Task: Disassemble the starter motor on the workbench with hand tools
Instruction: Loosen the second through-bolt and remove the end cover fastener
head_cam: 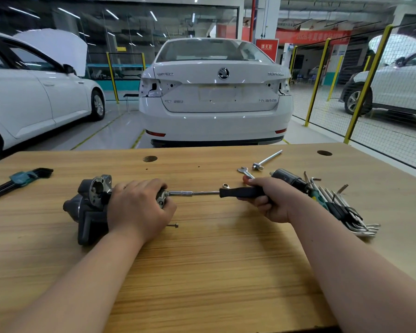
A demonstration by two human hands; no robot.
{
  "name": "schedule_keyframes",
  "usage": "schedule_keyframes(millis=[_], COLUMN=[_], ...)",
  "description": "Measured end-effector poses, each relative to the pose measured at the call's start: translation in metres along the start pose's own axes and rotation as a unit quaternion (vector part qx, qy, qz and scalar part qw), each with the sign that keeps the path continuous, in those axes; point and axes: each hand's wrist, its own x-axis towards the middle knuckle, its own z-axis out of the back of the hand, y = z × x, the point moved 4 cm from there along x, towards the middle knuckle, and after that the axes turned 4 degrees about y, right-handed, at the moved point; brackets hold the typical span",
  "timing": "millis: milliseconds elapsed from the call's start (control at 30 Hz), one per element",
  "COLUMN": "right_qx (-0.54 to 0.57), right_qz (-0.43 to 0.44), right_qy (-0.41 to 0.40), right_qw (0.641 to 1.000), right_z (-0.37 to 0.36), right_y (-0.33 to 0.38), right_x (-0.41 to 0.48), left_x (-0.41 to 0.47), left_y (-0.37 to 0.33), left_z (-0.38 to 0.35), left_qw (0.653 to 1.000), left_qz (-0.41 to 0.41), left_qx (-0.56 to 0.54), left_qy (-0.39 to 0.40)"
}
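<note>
Currently the starter motor (91, 207) lies on its side on the table (202, 272), left of centre. Left hand (139, 207) is curled over its near end, gripping it. Right hand (271, 200) is wrapped round the black handle of the socket driver (240, 192); shaft level, tip at the motor's end face. Loose bolt (173, 225) sits just beside the left hand. Hex key set (346, 212) is fanned out behind the right forearm.

Place: car repair workshop, indoor hall.
In left hand (139, 207): starter motor (91, 212).
In right hand (271, 200): socket driver (238, 192).
Under both: wooden workbench (202, 260).
Just beside right hand: loose hex keys (346, 211), spanner (245, 172), socket bar (267, 160).
Far left of left hand: white car (34, 97), bonnet raised.
Straight ahead of both: white saloon (215, 99), open tail-lamp holes, wiring showing.
Beyond right hand: yellow-posted mesh fence (360, 92), another car (394, 90) behind.
</note>
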Motion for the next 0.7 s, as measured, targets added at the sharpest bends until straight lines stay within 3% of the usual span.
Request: schedule_keyframes(millis=[200,367,467,700], right_qx=[-0.106,-0.211,-0.330,-0.260], right_qz=[0.052,0.044,0.098,0.299], right_qy=[-0.084,-0.147,-0.157,-0.147], right_qw=[0.989,0.965,0.926,0.907], right_z=[0.002,0.005,0.001,-0.001], right_y=[0.000,0.001,0.005,0.009], right_x=[0.009,0.008,0.004,-0.004], left_x=[0.001,0.001,0.001,0.003], left_y=[0.002,0.001,0.000,0.003], left_z=[-0.001,-0.002,-0.002,-0.005], left_qw=[1.000,1.000,1.000,1.000], left_qz=[-0.001,-0.008,-0.005,-0.003], left_qx=[0.002,0.006,0.007,0.013], left_qy=[-0.008,-0.002,-0.007,0.003])
